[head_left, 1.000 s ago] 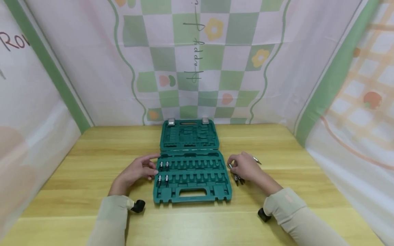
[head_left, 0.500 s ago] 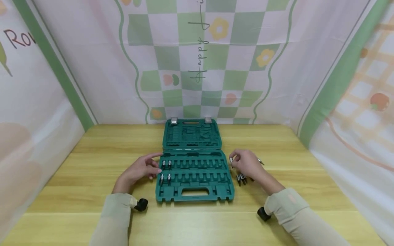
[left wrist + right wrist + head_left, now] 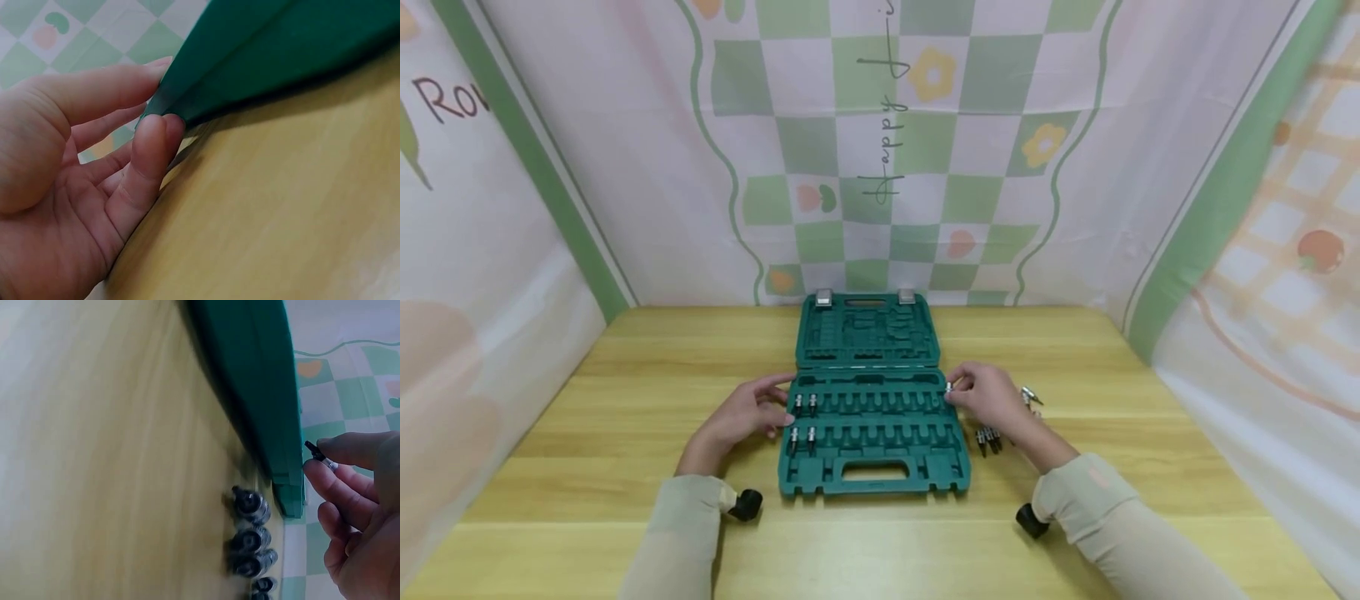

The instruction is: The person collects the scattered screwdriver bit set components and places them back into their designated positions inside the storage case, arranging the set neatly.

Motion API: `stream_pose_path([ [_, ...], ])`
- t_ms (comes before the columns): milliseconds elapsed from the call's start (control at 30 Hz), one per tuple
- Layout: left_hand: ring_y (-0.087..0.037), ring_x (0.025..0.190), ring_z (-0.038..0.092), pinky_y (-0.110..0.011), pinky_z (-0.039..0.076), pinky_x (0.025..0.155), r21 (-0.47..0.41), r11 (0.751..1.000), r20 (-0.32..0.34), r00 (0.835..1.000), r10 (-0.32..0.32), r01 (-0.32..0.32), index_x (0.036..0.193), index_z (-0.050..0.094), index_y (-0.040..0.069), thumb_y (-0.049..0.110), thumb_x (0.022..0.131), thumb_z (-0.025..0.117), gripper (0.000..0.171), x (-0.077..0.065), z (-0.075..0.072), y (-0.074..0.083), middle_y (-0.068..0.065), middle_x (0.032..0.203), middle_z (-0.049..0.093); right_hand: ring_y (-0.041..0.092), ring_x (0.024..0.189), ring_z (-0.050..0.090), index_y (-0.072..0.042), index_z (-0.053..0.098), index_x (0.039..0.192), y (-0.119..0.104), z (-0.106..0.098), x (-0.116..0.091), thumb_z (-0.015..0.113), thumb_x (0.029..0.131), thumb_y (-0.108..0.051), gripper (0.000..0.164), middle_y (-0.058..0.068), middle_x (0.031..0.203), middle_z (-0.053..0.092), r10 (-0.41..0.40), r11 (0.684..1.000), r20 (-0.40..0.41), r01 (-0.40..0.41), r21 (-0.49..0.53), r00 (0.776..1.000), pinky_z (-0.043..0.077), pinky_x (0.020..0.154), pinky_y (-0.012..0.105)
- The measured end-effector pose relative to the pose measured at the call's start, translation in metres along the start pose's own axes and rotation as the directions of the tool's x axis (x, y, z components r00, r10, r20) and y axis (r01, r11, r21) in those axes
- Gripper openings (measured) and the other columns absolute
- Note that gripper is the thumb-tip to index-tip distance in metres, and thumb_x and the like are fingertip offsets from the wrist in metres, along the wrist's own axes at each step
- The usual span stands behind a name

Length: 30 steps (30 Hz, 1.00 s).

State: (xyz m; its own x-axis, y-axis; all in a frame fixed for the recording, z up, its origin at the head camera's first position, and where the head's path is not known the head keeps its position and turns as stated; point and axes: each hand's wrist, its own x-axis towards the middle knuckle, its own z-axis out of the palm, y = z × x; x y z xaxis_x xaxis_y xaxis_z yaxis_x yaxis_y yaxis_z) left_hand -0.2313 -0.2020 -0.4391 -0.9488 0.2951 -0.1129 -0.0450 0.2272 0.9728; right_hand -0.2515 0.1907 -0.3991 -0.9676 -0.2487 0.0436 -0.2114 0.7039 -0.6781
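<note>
A green tool case (image 3: pixel 936 471) lies unfolded on the table, with several bit sockets (image 3: pixel 812 439) standing in the left end of its two slot rows. My right hand (image 3: pixel 988 396) pinches another bit socket (image 3: pixel 323 458) between thumb and fingertips at the case's right edge, by the upper row. In the right wrist view its dark tip points towards the case. At the left edge, my left hand (image 3: pixel 741 421) touches the case wall with its fingertips, fingers loosely extended, as the left wrist view also shows.
Several loose bit sockets (image 3: pixel 988 440) lie on the wooden table (image 3: pixel 880 550) right of the case, under the right forearm. Another loose one (image 3: pixel 1028 395) is farther back. The lid (image 3: pixel 868 333) lies open near the patterned cloth wall (image 3: pixel 880 167).
My right hand has lifted a bit socket from the group on the table and carried it left to the case's edge. The left hand stays at the case's left side.
</note>
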Motion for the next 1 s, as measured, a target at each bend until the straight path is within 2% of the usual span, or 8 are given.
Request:
stream_pose_path([
  [200,-0.027,0.082,0.059,-0.037,0.056,0.066,0.002,1.000,0.003,1.000,0.007,-0.007,0.147,0.043,0.010,0.002,0.088,0.069,0.064,-0.001,0.000,0.000,-0.021,0.120,0.049,0.018,0.075,0.062,-0.003,0.067,0.102,-0.007,0.007,0.005,0.072,0.087,-0.010,0.017,0.002,0.082,0.066,-0.029,1.000,0.017,0.029,0.007,0.999,0.052,0.059,0.033],
  [567,-0.025,0.079,0.058,-0.036,0.056,0.062,-0.023,0.999,0.000,1.000,0.027,-0.027,0.147,0.041,0.004,-0.002,0.088,0.067,0.064,0.000,0.002,0.001,-0.023,0.120,0.049,0.015,0.074,0.061,-0.005,0.068,0.098,-0.013,0.016,0.012,0.073,0.087,-0.011,0.014,0.000,0.080,0.065,-0.056,0.996,0.026,0.058,-0.071,0.998,0.053,0.063,0.033],
  [1000,-0.024,0.079,0.058,-0.035,0.056,0.061,-0.026,1.000,-0.019,1.000,0.013,-0.013,0.146,0.044,0.006,-0.004,0.088,0.066,0.063,0.003,0.002,-0.002,-0.022,0.122,0.048,0.013,0.069,0.059,-0.006,0.067,0.094,-0.015,0.020,0.015,0.073,0.087,-0.012,0.011,-0.001,0.076,0.063,-0.079,0.989,0.043,0.084,-0.119,0.996,0.051,0.060,0.032],
])
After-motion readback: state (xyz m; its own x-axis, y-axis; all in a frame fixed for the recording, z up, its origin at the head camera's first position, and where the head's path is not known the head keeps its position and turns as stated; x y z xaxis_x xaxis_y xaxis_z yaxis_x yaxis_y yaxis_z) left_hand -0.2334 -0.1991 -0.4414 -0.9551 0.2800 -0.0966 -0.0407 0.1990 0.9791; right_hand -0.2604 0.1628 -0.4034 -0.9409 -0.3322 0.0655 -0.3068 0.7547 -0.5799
